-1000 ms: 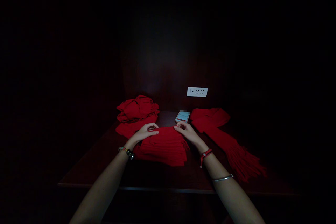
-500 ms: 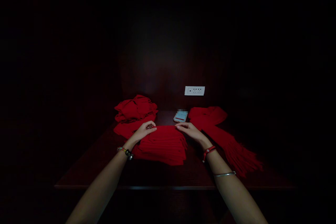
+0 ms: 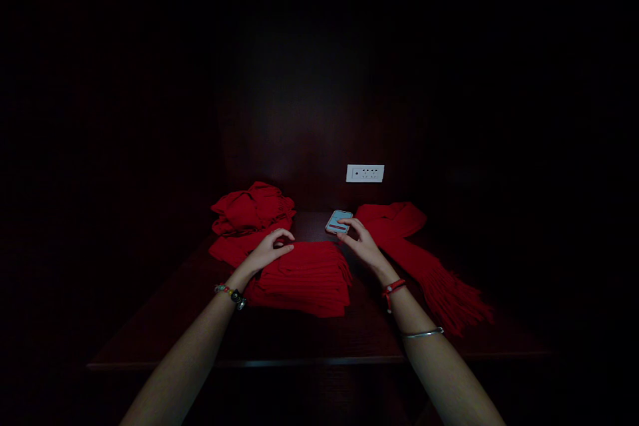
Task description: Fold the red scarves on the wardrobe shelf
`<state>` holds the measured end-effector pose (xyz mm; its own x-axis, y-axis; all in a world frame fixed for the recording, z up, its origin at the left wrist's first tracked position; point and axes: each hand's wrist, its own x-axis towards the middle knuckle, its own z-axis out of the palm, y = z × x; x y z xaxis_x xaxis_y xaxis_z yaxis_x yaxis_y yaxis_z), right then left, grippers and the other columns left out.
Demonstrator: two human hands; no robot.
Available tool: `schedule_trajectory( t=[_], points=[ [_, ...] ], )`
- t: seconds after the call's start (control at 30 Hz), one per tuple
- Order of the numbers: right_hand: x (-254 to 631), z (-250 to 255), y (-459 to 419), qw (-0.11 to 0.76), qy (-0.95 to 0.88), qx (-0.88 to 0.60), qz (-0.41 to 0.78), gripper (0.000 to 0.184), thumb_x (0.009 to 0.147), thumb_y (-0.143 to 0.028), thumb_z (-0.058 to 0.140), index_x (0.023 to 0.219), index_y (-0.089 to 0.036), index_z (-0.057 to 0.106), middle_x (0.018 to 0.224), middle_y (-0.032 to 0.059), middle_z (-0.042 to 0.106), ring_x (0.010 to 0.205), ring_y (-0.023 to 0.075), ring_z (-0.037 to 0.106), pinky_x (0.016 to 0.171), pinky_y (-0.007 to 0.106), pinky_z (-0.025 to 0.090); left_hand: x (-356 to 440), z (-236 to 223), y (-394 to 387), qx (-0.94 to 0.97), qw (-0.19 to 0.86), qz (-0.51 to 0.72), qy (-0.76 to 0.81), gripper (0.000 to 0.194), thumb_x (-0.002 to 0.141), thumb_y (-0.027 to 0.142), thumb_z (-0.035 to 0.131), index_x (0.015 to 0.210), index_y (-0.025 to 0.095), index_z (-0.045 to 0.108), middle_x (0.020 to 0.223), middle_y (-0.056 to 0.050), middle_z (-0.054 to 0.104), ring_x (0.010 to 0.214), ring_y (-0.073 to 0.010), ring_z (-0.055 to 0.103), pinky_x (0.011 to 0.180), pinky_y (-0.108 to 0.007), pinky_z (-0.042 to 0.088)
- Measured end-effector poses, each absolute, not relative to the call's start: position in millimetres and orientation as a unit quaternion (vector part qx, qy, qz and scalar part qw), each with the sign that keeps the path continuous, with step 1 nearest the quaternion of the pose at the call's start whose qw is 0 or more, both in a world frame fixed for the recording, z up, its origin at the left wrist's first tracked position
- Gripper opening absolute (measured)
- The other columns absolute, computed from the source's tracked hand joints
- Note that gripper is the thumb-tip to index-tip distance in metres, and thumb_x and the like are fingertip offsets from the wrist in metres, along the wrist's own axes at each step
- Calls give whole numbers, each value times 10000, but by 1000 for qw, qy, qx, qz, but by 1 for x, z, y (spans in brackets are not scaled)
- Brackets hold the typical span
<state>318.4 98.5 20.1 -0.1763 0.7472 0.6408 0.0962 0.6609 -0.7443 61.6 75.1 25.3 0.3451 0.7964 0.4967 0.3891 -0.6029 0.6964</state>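
Observation:
A stack of folded red cloth (image 3: 307,283) with layered edges lies on the dark table in front of me. My left hand (image 3: 269,251) is at its back left corner, fingers curved and thumb apart, with nothing seen between them; whether it touches the cloth I cannot tell. My right hand (image 3: 365,246) is beyond the stack's back right corner, thumb and fingers apart. Its fingertips are over or on the lower right of a phone (image 3: 335,221) with a lit screen.
A crumpled heap of red cloth (image 3: 249,210) sits at the back left. On the right stretches a red scarf (image 3: 429,266) with a fringed end. A white socket panel (image 3: 365,174) is on the dark back wall. The table's front edge (image 3: 309,363) runs under my forearms.
My right hand has left the stack's back edge, opened and moved toward the phone. The left hand has lifted slightly off the same edge, its fingers apart. The view has shifted slightly.

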Motion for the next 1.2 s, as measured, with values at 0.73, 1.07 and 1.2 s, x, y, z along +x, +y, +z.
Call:
schedule_trajectory(
  t=[0.73, 1.07, 1.2],
  points=[
    [344, 37, 80, 430, -803, -287, 297, 184, 720, -328, 543, 794, -179, 624, 873, 37, 613, 863, 168, 533, 796, 297, 386, 74, 48, 43, 881, 302, 201, 303, 366, 754, 329, 572, 1104, 224, 552, 1215, -45, 497, 1141, -184, 413, 994, -324, 261],
    [296, 27, 105, 245, -810, -415, 334, 117, 612, -274, 626, 574, -163, 626, 532, -20, 564, 523, 105, 467, 519, 231, 354, 66, 40, 56, 790, 326, 333, 400, 379, 860, 424, 329, 1119, 195, 486, 1162, -59, 525, 1075, -169, 468, 959, -298, 307],
    [304, 44, 106, 267, -821, -409, 295, 36, 563, -218, 643, 586, -190, 641, 521, -32, 566, 512, 98, 460, 498, 222, 331, 62, 33, 65, 782, 332, 331, 410, 405, 853, 429, 335, 1163, 191, 441, 1130, -67, 547, 1036, -160, 493, 943, -291, 318]
  ],
)
